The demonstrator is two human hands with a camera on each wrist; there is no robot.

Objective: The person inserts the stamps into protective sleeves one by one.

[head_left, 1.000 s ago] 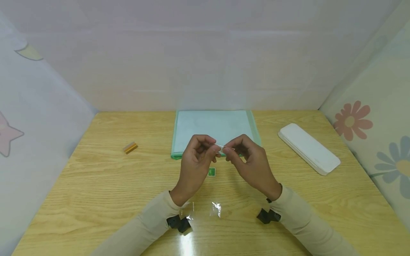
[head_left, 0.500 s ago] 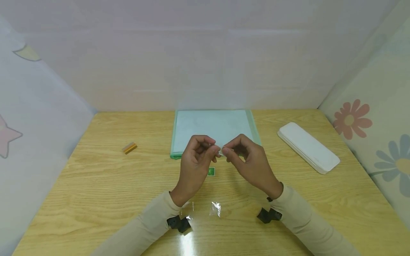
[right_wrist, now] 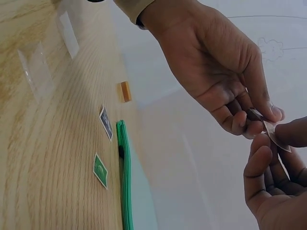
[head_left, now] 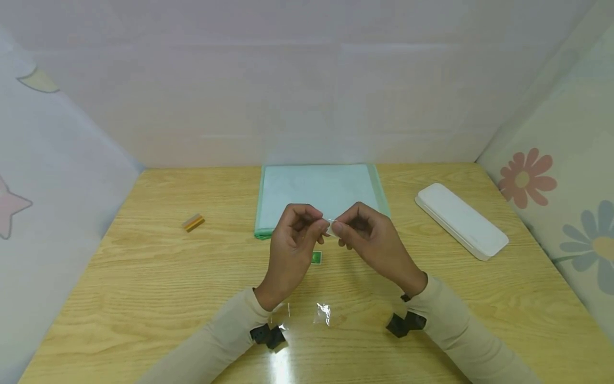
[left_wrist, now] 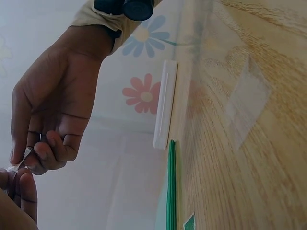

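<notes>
Over the front of the green folder, my left hand (head_left: 293, 242) and right hand (head_left: 371, 237) meet fingertip to fingertip. Both pinch a small white-edged stamp (right_wrist: 282, 143) with glossy clear film (head_left: 331, 228) at it; whether the film wraps the stamp I cannot tell. In the left wrist view the film (left_wrist: 24, 157) shows under the right thumb. On the table below lies a green stamp (head_left: 316, 258), partly behind the left hand. A dark stamp (right_wrist: 106, 123) beside it shows in the right wrist view; the left hand hides it from the head view.
The pale green folder (head_left: 318, 186) lies at the back middle. A white case (head_left: 461, 221) sits at the right, a small orange-and-grey block (head_left: 193, 222) at the left. Clear plastic sleeves (head_left: 323, 313) lie near the front. Cloth walls (head_left: 307, 96) close the back and sides.
The right hand has shifted slightly, its thumb reaching further over the held piece. The stamp's white edge between the fingertips shows less, the clear film more. The left hand barely moves.
</notes>
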